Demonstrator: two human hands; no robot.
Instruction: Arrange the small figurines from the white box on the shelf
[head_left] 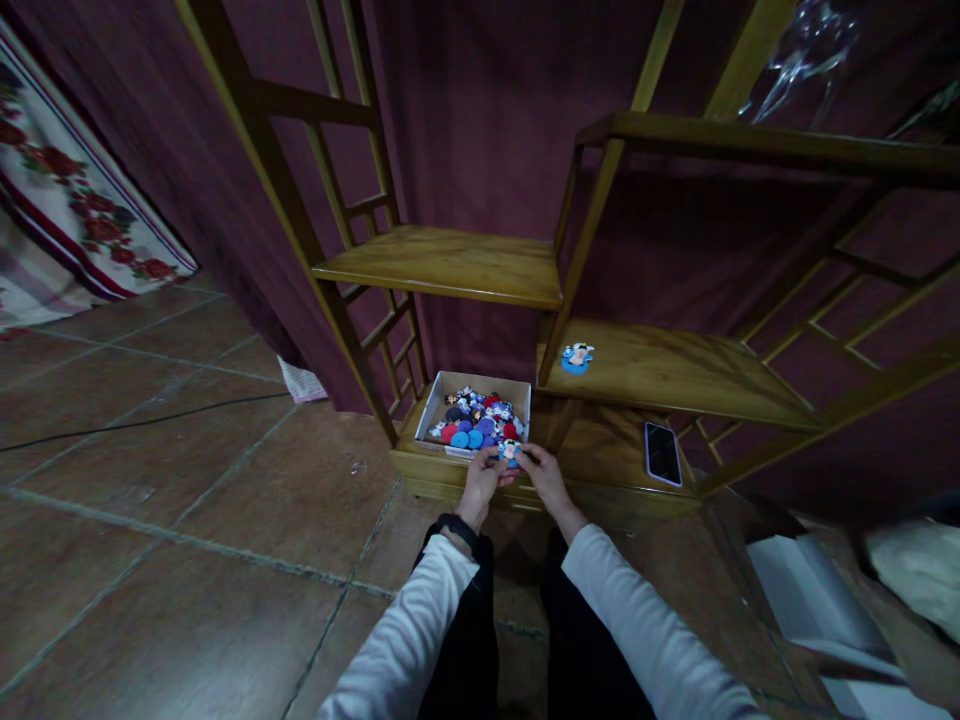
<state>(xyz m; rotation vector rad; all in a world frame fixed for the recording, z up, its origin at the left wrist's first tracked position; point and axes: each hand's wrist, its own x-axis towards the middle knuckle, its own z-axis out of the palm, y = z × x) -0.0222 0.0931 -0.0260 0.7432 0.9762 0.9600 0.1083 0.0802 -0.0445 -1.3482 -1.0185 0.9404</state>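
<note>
Between my two hands is a small blue-based figurine [510, 452], white and pale on top, held just in front of a cardboard box. My left hand [481, 480], with a dark band at the wrist, grips its left side. My right hand [546, 478] pinches it from the right. Behind them the open box [435, 405] holds many small figures with round red, blue, purple and dark bases. A similar blue-based figurine [577, 358] stands alone on the wooden shelf [675, 375] to the right.
A phone [663, 454] lies on the low board at the right. Above the box is a higher wooden shelf [450, 262], with lattice sides around. Clear plastic [806, 55] hangs over the upper right shelf. White boxes [817, 590] sit on the floor at right; a black cable [150, 420] crosses the tiles.
</note>
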